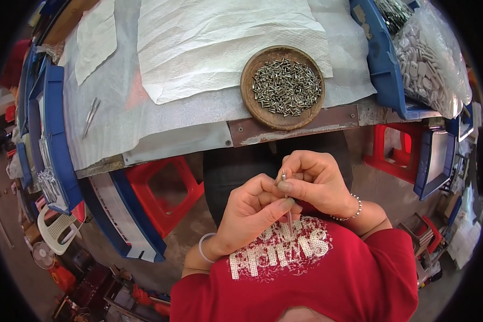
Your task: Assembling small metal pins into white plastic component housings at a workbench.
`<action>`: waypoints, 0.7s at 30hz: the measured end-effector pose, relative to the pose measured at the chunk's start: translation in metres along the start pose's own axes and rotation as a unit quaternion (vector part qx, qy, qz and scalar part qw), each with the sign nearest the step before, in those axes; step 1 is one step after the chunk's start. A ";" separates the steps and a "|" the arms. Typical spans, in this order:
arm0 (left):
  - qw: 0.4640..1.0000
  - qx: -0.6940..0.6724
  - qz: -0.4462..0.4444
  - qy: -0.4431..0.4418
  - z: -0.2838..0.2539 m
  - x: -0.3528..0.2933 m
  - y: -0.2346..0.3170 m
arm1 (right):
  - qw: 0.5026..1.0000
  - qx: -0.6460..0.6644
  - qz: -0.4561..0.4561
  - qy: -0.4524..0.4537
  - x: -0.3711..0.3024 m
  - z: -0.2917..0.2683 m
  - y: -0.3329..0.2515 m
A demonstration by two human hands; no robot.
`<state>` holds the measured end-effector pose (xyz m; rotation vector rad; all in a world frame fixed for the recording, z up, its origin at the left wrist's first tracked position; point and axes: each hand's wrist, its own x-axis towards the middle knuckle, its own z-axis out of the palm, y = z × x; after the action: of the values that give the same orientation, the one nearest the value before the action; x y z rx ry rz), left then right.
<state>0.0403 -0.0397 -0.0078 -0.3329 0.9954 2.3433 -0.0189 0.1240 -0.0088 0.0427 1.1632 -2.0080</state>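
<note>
In front of my chest, my left hand (256, 206) and my right hand (317, 181) meet with their fingertips almost touching. Between the left thumb and fingers runs a slim, see-through rod (290, 221), its lower end hanging over the red shirt. A small shiny metal tip (284, 176) pokes up from the right thumb and fingers; whether it is joined to the rod is hidden by the fingers. Beyond the hands, a round wooden bowl (246, 99) full of small silvery metal pins (286, 86) rests at the table's near edge.
White paper (214, 48) covers the table. Two slim metal tools (91, 118) lie at left. Blue bins (59, 134) line the left side; another blue bin (383, 70) at right holds a clear bag of pale pieces (421, 64). Red stools (166, 201) stand below the table.
</note>
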 end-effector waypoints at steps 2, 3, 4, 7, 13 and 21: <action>1.000 -0.002 0.001 -0.006 -0.002 0.001 0.000 | 1.000 0.001 -0.003 0.005 0.001 0.001 -0.001; 1.000 -0.004 0.001 -0.010 -0.002 0.001 0.000 | 1.000 0.000 -0.004 0.004 0.002 0.001 -0.002; 1.000 -0.004 0.002 -0.011 -0.002 0.001 0.000 | 1.000 -0.002 0.016 0.001 0.002 0.001 -0.005; 1.000 -0.017 0.007 -0.008 -0.003 0.001 0.001 | 0.999 -0.005 0.037 -0.005 0.004 0.003 -0.010; 1.000 -0.019 0.002 -0.010 -0.004 0.001 0.003 | 1.000 -0.015 0.023 -0.011 0.007 0.005 -0.010; 0.999 -0.041 -0.013 -0.004 -0.007 0.000 0.004 | 1.000 -0.023 0.016 -0.010 0.010 0.007 -0.007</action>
<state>0.0379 -0.0472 -0.0102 -0.3653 0.8889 2.3647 -0.0281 0.1147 -0.0034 0.0184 1.1892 -1.9496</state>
